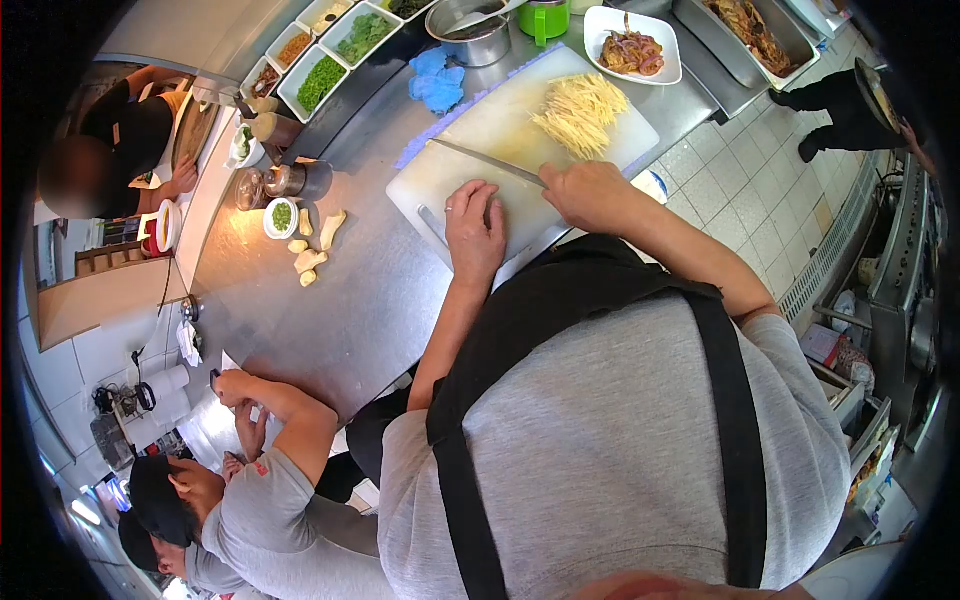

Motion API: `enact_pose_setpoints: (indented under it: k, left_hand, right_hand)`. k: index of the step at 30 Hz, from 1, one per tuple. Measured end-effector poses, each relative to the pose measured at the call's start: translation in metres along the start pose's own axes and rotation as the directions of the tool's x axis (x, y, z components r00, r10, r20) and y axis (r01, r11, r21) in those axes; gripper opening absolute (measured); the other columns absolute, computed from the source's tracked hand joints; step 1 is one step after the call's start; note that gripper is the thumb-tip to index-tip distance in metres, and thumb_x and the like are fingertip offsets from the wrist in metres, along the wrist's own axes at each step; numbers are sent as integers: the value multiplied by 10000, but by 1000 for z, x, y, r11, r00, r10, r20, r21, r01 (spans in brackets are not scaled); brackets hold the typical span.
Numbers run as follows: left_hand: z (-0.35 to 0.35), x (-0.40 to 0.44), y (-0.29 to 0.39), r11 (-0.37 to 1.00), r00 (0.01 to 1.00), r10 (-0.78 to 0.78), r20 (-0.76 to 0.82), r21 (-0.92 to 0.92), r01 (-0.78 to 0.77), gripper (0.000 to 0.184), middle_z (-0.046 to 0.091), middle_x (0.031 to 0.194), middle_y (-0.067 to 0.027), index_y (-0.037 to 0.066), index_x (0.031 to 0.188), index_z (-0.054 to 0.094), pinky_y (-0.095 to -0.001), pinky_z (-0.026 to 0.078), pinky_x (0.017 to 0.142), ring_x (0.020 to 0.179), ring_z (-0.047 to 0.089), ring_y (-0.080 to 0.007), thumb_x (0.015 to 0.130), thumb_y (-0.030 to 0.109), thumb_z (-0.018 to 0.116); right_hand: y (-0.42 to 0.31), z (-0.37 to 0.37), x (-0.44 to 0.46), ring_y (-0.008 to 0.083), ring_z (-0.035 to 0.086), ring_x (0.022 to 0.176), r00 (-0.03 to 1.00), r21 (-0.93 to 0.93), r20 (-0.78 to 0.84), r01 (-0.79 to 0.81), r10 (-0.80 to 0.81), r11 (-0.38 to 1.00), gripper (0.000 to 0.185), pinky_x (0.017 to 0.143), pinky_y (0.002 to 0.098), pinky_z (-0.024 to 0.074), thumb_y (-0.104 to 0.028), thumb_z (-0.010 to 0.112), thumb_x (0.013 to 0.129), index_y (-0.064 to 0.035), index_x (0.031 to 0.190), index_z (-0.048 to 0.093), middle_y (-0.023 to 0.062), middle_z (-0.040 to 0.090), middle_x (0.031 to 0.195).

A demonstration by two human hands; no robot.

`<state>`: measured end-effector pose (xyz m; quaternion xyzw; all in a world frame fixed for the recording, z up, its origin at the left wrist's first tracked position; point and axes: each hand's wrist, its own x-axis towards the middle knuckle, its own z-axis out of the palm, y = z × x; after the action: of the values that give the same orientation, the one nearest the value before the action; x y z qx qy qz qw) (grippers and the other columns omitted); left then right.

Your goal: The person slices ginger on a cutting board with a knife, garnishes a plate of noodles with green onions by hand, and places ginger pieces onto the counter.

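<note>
My right hand (585, 198) is wrapped round the handle of a kitchen knife (490, 163), whose blade lies low across the white cutting board (415, 190) and points left. On the board's near part rests my left hand (474, 225), fingers laid on the surface beside the blade, with a ring on one of them. Nothing shows in its grasp. A pile of thin pale-yellow strips (582, 115), which look like shredded ginger, sits on the board's far right part. Several pieces of ginger root (312, 258) lie on the steel counter to the left.
A blue cloth (436, 82), a steel pot (470, 40) and a white plate of sliced food (633, 45) stand beyond the board. Herb trays (320, 85) and a small bowl of chopped greens (281, 218) are leftward. Co-workers (270, 500) work at lower left; another person stands upper right.
</note>
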<state>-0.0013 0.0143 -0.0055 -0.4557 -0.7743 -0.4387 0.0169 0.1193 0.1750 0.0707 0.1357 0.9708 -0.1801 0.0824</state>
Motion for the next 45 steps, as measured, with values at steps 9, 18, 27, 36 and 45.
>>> enact_pose_setpoints:
  k: [9, 18, 27, 36, 45]
  left_hand:
    - [0, 2, 2, 1000, 1000, 12, -14, 2, -12, 180, 611, 1072, -158, -11, 996, 653, -400, 451, 903, 1007, 572, -326, 819, 9, 628]
    - [2, 7, 6, 996, 997, -28, 75, 90, 22, 163, 613, 1082, -161, 3, 990, 667, -394, 430, 924, 1044, 554, -323, 833, 18, 627]
    - [18, 57, 28, 973, 987, -90, 131, -200, 115, 162, 633, 1043, -157, 5, 1015, 665, -376, 468, 882, 949, 602, -307, 882, 90, 629]
    - [50, 98, 59, 915, 886, 401, 232, -47, -401, 171, 641, 1017, -127, 28, 993, 675, -409, 424, 923, 1004, 575, -305, 863, 130, 631]
    - [74, 118, 56, 822, 781, 503, 371, 74, -565, 187, 645, 1039, -80, 67, 971, 688, -422, 395, 933, 1012, 570, -300, 877, 212, 617]
  right_hand:
    - [20, 18, -28, 421, 652, 765, 991, 182, 98, -105, 89, 978, 271, 682, 514, 517, -287, 515, 941, -35, 1038, 535, 223, 659, 779]
    - [73, -8, -35, 410, 657, 775, 953, 136, -132, -256, 274, 957, 262, 683, 529, 515, -302, 542, 936, -63, 1042, 535, 208, 662, 780]
    - [72, 0, -50, 371, 645, 694, 861, 138, -456, -180, 224, 974, 335, 595, 489, 506, -201, 618, 865, -135, 1161, 478, 162, 637, 767]
    - [81, 12, -52, 402, 655, 728, 861, 166, -474, -118, 184, 979, 177, 635, 504, 521, -70, 506, 861, -64, 1037, 490, 199, 629, 806]
    - [83, 8, -59, 403, 657, 779, 916, 138, -390, -39, 91, 990, 177, 642, 491, 525, -61, 515, 847, -62, 1020, 479, 194, 603, 841]
